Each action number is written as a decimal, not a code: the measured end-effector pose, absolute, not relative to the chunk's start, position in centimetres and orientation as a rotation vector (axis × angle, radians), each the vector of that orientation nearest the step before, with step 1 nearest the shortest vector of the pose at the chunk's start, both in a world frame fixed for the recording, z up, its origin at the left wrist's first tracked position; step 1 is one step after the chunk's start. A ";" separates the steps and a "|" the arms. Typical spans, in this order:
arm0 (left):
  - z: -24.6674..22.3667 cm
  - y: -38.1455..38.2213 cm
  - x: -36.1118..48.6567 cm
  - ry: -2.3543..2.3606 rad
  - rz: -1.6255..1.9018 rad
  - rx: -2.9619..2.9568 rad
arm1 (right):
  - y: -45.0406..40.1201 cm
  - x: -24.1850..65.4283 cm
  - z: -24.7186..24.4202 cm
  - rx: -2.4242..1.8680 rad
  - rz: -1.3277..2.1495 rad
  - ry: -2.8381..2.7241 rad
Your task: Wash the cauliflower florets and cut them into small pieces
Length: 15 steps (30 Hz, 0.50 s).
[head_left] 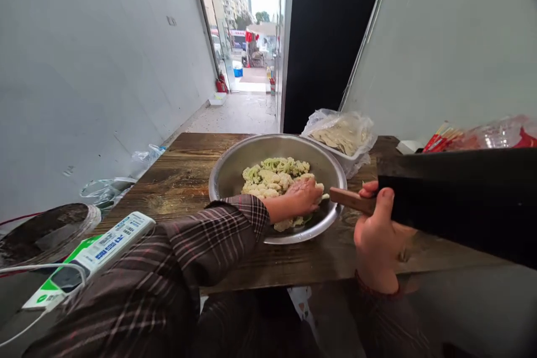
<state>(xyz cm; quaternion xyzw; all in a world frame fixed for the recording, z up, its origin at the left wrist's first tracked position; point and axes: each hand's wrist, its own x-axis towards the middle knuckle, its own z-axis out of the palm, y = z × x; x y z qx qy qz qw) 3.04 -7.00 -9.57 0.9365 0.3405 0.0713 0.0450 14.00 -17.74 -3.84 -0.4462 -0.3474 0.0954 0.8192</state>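
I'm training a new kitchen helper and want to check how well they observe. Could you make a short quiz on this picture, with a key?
1. Multiple choice: which hand reaches into the metal bowl?
A) left
B) right
C) both

2. True or false: the wooden handle of the cleaver in the right hand points toward the bowl.

3. Fill in the blank: the vegetable pieces in the bowl are ____.

Key:
1. A, the left hand
2. True
3. cauliflower
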 end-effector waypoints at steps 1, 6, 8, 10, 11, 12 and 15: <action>-9.7 -7.0 3.0 1.053 0.221 2.849 | -17.9 13.8 -4.1 -0.968 0.217 -0.747; -9.4 -7.2 2.5 0.884 0.313 2.830 | -18.6 13.4 -4.8 -1.028 0.268 -0.813; -8.8 -7.3 2.4 0.827 0.348 2.706 | -18.8 13.4 -4.8 -1.021 0.268 -0.838; -7.8 -7.2 2.0 0.848 0.427 2.469 | -18.9 13.5 -4.6 -1.014 0.248 -0.855; -7.2 -7.1 1.6 0.864 0.495 2.326 | -18.9 13.5 -4.4 -1.016 0.238 -0.866; -6.5 -7.0 1.0 0.869 0.571 2.175 | -18.8 13.5 -4.3 -1.018 0.233 -0.883; -4.4 -6.9 -1.6 0.800 0.777 1.716 | -18.4 13.4 -3.8 -1.011 0.241 -0.987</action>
